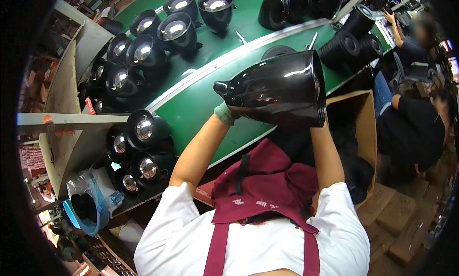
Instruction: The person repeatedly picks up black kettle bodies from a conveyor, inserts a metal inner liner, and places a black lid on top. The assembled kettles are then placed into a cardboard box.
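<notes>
glossy black jug-shaped shell (272,87), lying sideways in the air in front of the wearer's chest, over the near edge of a green worktable (191,118); its spouted narrow end points left and its wide rim faces right. the left hand (234,110), with a pale green band (223,114) at the wrist, is at the narrow end, mostly hidden by the shell. the right forearm (328,154) rises to the wide end, where the right hand is out of sight behind the shell. i cannot tell how the fingers of either hand are set. the wearer has a white shirt (167,228) and a maroon apron (263,185). to the upper left, beyond a pale metal rail (215,67), stands a group of black shells with shiny silver insides (177,29); four similar shells (146,127) are piled nearer, at left. to the upper right are ribbed black stacks (340,49). beside the right forearm is an open cardboard box (367,127) with dark things inside; farther right sits a co-worker in black (411,125).
</notes>
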Demonstrator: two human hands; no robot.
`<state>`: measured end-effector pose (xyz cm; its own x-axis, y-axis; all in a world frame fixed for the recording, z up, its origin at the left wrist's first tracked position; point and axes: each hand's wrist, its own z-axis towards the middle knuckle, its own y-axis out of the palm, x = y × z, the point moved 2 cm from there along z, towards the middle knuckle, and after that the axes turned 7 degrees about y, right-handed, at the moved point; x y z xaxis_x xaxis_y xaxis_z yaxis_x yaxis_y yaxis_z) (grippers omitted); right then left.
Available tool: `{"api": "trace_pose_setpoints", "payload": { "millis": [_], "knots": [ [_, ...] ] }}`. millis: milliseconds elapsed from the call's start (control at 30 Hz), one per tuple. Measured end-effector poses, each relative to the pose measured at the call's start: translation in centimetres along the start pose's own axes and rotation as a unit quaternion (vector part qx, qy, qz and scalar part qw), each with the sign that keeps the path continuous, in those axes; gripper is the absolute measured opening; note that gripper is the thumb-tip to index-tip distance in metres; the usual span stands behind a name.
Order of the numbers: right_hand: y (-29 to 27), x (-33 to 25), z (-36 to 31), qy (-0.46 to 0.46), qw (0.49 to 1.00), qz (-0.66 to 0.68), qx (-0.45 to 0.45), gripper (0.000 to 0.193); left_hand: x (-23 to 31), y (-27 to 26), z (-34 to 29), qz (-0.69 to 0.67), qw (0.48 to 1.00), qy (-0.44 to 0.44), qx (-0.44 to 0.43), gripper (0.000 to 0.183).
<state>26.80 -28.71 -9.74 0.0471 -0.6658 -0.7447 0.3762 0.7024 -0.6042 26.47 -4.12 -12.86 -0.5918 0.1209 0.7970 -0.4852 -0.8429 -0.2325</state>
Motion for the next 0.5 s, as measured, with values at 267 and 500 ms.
{"api": "trace_pose_setpoints", "payload": {
  "millis": [267,500],
  "knots": [
    [0.8,-2.8,2.0,-0.207,0.945,-0.239,-0.089,0.057,-0.3,-1.1,-6.3,-0.370,0.897,-0.206,0.124,0.052],
    [1.0,-0.5,4.6,-0.232,0.927,-0.282,-0.083,0.077,9.4,2.1,-15.1,-0.508,0.784,-0.328,0.141,0.055]
  ]
}}
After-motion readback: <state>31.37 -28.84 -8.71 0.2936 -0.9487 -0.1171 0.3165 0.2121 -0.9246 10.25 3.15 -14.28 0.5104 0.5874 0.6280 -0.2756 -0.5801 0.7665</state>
